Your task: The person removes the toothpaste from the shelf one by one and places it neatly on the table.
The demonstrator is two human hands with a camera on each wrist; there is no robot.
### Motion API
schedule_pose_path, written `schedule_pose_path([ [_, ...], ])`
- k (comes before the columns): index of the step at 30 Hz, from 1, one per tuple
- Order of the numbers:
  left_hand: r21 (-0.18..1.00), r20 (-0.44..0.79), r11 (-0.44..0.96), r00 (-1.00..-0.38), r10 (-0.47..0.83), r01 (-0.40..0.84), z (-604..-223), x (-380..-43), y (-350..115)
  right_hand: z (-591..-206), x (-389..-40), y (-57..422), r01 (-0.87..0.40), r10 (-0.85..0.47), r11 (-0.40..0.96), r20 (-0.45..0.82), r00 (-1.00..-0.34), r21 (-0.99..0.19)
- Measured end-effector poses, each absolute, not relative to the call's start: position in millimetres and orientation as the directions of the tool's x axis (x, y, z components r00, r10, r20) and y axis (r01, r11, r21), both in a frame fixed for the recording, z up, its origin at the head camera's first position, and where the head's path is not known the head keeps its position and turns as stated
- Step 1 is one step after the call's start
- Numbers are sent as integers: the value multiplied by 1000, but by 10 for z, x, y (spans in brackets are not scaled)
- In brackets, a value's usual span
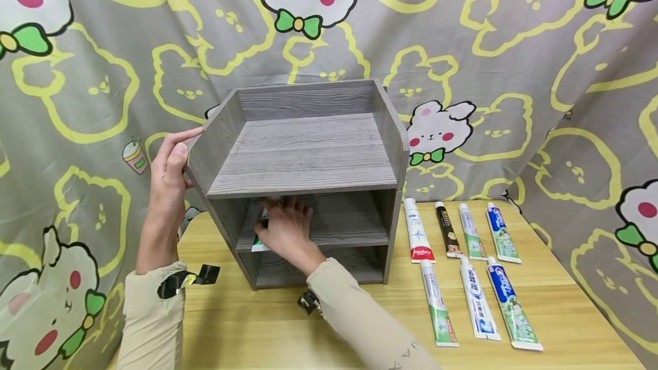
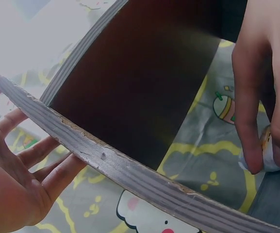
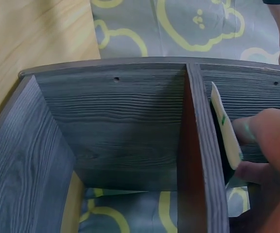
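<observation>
A grey wood-grain shelf unit (image 1: 308, 147) stands on the table, with an open top tray and two compartments below. My left hand (image 1: 172, 167) grips the upper front edge of its left side panel, thumb and fingers on either side in the left wrist view. My right hand (image 1: 288, 230) reaches into the upper compartment and holds a toothpaste tube (image 1: 260, 242) near its left wall. The tube is white and green, lying along the shelf board (image 3: 203, 145) with its flat end toward the front; my fingers hide most of it.
Several toothpaste tubes lie in two rows on the table right of the unit, among them a red-and-white tube (image 1: 418, 233), a black tube (image 1: 448, 230) and a blue-and-green tube (image 1: 514, 307). A patterned curtain (image 1: 437, 33) hangs behind. The lower compartment (image 1: 319, 267) lies under the right forearm's reach.
</observation>
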State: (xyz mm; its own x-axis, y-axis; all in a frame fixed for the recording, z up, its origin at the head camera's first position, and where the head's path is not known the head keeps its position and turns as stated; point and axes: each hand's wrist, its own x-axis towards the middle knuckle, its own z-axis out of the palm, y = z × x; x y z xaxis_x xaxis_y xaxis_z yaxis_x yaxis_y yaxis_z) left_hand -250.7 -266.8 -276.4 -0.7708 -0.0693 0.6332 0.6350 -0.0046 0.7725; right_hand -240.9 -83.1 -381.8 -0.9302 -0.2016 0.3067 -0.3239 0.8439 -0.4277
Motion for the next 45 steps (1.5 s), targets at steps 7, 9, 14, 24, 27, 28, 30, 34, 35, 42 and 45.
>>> schedule_pose_path([
  [7, 768, 639, -5, -767, -61, 640, -2762, -2507, -2667, -3819, -2420, -851, -301, -196, 868, 284, -939, -396],
  [9, 768, 639, 0, -767, -63, 640, -2764, -2507, -2668, -3823, -2423, -852, -302, -200, 871, 282, -938, -387],
  [14, 765, 643, 12, -763, -62, 644, -2766, -2504, -2676, -3820, -2409, -823, -321, -214, 854, 286, -934, -410],
  [24, 766, 642, 14, -763, -72, 643, -2759, -2515, -2647, -3903, -2305, -592, -411, -267, 584, 313, -911, -700],
  [27, 759, 650, 16, -756, -77, 650, -2758, -2519, -2651, -3908, -2248, -527, -427, -267, 494, 336, -903, -758],
  [28, 758, 651, 17, -755, -79, 652, -2759, -2518, -2656, -3907, -2228, -509, -429, -266, 462, 340, -902, -776],
  [30, 757, 652, 16, -753, -84, 653, -2764, -2516, -2667, -3904, -2189, -478, -437, -260, 424, 355, -898, -794],
  [34, 760, 649, 15, -757, -82, 650, -2758, -2505, -2662, -3900, -2104, -400, -420, -239, 329, 355, -904, -846],
  [35, 761, 647, 13, -758, -81, 648, -2760, -2504, -2662, -3904, -2084, -385, -413, -230, 304, 355, -906, -858],
  [42, 757, 653, 17, -754, -72, 653, -2766, -2499, -2673, -3943, -1915, -280, -341, -198, 213, 301, -933, -916],
  [45, 753, 657, 8, -751, -63, 658, -2766, -2499, -2678, -3966, -1839, -231, -319, -212, 195, 278, -937, -927],
])
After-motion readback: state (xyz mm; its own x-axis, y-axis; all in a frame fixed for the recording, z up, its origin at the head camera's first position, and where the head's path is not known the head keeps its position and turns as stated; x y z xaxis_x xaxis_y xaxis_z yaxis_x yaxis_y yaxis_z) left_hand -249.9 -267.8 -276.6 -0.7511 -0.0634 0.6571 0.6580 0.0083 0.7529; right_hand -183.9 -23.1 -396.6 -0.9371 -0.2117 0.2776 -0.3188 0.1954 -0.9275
